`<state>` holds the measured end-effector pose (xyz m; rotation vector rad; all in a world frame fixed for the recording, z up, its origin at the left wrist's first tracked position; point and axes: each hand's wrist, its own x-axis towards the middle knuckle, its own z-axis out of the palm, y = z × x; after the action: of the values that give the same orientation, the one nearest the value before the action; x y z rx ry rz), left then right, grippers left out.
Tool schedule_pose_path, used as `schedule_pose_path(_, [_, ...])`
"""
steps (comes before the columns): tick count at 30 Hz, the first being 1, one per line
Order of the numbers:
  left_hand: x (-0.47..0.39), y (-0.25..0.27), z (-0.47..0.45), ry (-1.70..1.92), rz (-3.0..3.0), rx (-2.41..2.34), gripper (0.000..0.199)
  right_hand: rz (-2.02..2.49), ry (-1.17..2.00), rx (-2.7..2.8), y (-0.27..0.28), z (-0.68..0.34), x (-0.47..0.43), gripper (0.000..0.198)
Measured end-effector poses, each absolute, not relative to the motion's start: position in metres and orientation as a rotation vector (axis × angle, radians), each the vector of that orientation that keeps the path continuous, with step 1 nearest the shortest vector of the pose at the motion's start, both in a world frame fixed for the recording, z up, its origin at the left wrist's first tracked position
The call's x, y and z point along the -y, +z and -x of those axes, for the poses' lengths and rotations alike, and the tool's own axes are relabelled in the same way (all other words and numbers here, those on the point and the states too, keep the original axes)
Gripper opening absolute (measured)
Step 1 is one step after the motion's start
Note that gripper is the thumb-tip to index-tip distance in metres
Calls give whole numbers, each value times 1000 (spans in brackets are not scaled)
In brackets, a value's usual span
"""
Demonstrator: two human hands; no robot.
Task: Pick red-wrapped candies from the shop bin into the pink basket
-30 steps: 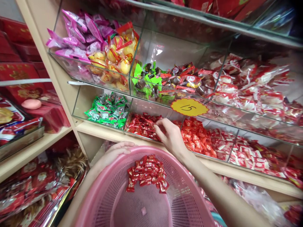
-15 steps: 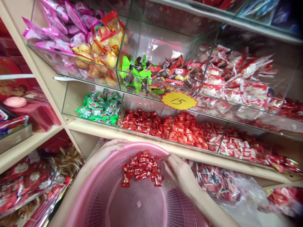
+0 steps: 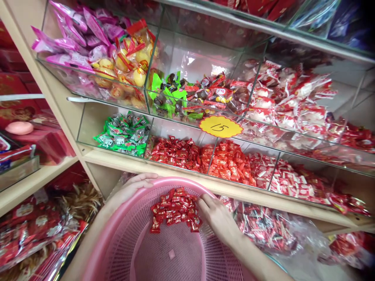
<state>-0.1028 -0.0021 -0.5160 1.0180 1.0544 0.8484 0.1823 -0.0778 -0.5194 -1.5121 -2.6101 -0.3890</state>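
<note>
Right hand [image 3: 216, 214] reaching over basket's right side, fingers curling; cannot tell whether pinching anything. Red candies [image 3: 175, 210] lying piled beside fingertips, against far wall inside pink basket [image 3: 175, 181]. Left hand [image 3: 139, 184] draping over rim, fingers together, thumb hidden. Best: keeping basket level, releasing low over pile. Versus first frame: right hand no longer dipping among red shelf sweets [image 3: 175, 153]; left staying at rim.

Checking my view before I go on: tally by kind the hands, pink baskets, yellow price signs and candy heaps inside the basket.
Hands: 2 (left hand, right hand)
Pink basket: 1
Yellow price sign: 1
Red candy heap in the basket: 1 (pieces overlap too much to count singly)
Total: 5
</note>
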Motion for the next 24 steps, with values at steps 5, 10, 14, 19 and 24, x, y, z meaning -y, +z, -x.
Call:
schedule_pose_path(5, [2, -517, 103, 846, -1000, -1048, 41, 1500, -396, 2652, -515, -177, 77, 13])
schedule_pose_path(10, [0, -517, 106, 806, -1080, -1061, 40, 1484, -393, 2685, -510, -171, 76, 13])
schedule_pose_path(14, [0, -517, 107, 806, -1109, -1050, 39, 1515, -348, 2696, -510, -167, 74, 16])
schedule_pose_path(19, [-2, -522, 108, 801, -1110, -1058, 40, 1486, -260, 2665, -515, -168, 71, 16])
schedule_pose_path(24, [-6, -527, 109, 799, -1122, -1065, 40, 1519, -151, 2544, -519, -173, 70, 9])
